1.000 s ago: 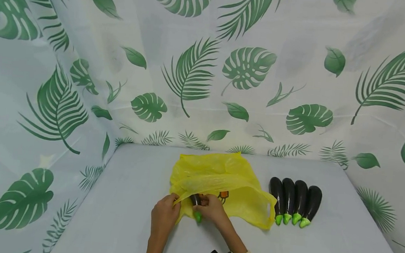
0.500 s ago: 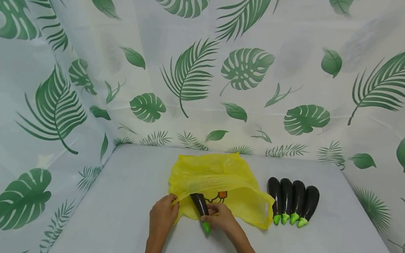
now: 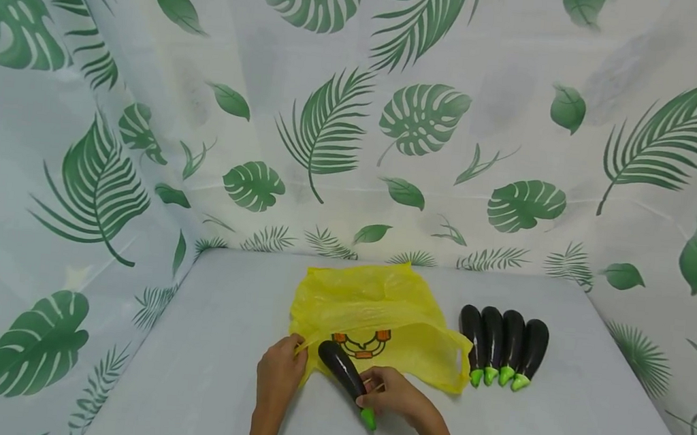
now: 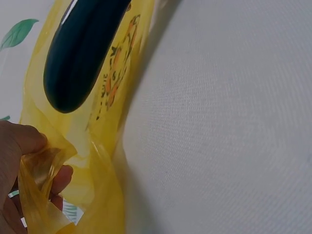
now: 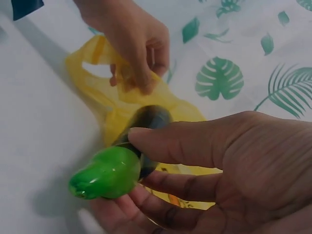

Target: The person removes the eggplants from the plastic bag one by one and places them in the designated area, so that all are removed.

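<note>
A yellow plastic bag (image 3: 374, 288) with an orange and black print lies in the middle of the table. My left hand (image 3: 280, 369) pinches the bag's left front edge between thumb and fingers; the left wrist view shows the thin film (image 4: 44, 170) bunched in its grip. My right hand (image 3: 393, 393) holds a dark eggplant (image 3: 339, 366) near its green stem end (image 5: 105, 173), thumb on one side and fingers on the other. The eggplant slants in front of the bag's opening, its rounded dark end towards my left hand.
Several more eggplants (image 3: 501, 345) lie side by side to the right of the bag, green ends towards me. The leftmost is close to the bag's right handle. A leaf-printed white sheet (image 3: 417, 202) hangs behind the white table (image 3: 220, 289).
My right hand has drawn the eggplant out of the bag's mouth, towards me and to the right. The left hand has kept its grip on the bag edge.
</note>
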Motion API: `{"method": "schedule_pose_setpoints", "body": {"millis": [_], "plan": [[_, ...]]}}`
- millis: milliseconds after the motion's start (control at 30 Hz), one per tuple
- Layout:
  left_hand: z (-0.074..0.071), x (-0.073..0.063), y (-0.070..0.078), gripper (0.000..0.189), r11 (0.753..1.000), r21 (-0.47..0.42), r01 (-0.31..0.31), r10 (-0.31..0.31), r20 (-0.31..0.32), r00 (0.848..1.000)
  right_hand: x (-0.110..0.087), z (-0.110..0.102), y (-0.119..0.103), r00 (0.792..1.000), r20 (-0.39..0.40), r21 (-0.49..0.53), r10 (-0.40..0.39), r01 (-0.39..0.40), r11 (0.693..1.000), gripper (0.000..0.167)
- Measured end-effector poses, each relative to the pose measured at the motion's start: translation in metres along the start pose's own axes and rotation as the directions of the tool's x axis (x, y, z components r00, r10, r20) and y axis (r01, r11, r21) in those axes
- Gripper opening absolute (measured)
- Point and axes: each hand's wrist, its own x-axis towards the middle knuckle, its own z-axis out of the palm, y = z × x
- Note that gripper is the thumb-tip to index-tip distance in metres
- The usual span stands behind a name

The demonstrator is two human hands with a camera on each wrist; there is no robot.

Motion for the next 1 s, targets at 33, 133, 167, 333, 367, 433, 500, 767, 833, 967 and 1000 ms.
{"method": "schedule_pose_setpoints", "body": {"millis": [33, 133, 167, 333, 367, 433, 500, 767, 833, 967, 1000], "plan": [[0.000, 0.000, 0.000, 0.011, 1.000, 0.000, 0.005, -0.005, 0.003, 1.000, -0.001, -0.001, 0.000, 1.000, 0.015, -0.001, 0.007, -0.007, 1.000, 0.044], [0.000, 0.001, 0.000, 0.011, 1.000, 0.011, 0.024, -0.025, 0.018, 1.000, -0.006, -0.006, -0.001, 0.998, 0.055, -0.003, 0.010, -0.009, 1.000, 0.043], [0.000, 0.001, 0.000, 0.011, 0.999, 0.015, 0.031, -0.031, 0.023, 0.999, -0.009, -0.008, -0.001, 0.998, 0.068, -0.008, 0.010, -0.010, 1.000, 0.043], [0.000, 0.002, 0.000, 0.011, 0.999, 0.022, 0.043, -0.043, 0.033, 0.999, -0.022, -0.021, -0.008, 0.991, 0.130, -0.018, -0.021, 0.023, 1.000, 0.041], [-0.001, 0.002, 0.000, 0.011, 0.999, 0.022, 0.044, -0.045, 0.033, 0.998, -0.024, -0.025, -0.009, 0.990, 0.136, -0.018, -0.032, 0.035, 0.999, 0.041], [-0.001, 0.002, 0.000, 0.011, 0.999, 0.021, 0.045, -0.045, 0.033, 0.998, -0.029, -0.032, -0.012, 0.989, 0.138, -0.012, -0.052, 0.054, 0.998, 0.042], [-0.001, 0.002, 0.000, 0.011, 0.998, 0.024, 0.049, -0.050, 0.036, 0.998, -0.034, -0.039, -0.015, 0.990, 0.127, 0.001, -0.060, 0.061, 0.998, 0.044], [-0.001, 0.000, 0.000, 0.011, 0.998, 0.014, 0.057, -0.057, 0.041, 0.998, -0.059, -0.069, -0.022, 0.993, -0.005, 0.038, -0.121, 0.121, 0.992, 0.056], [-0.001, 0.000, 0.001, 0.011, 0.998, 0.017, 0.059, -0.060, 0.045, 0.997, -0.065, -0.076, -0.022, 0.990, -0.061, 0.042, -0.128, 0.131, 0.991, 0.057], [-0.001, 0.002, 0.000, 0.011, 0.998, 0.022, 0.063, -0.064, 0.053, 0.997, -0.077, -0.090, -0.016, 0.975, -0.190, 0.059, -0.114, 0.127, 0.990, 0.061], [-0.001, 0.002, 0.000, 0.011, 0.998, 0.024, 0.061, -0.062, 0.053, 0.997, -0.080, -0.093, -0.015, 0.968, -0.228, 0.056, -0.106, 0.122, 0.991, 0.062]]}}
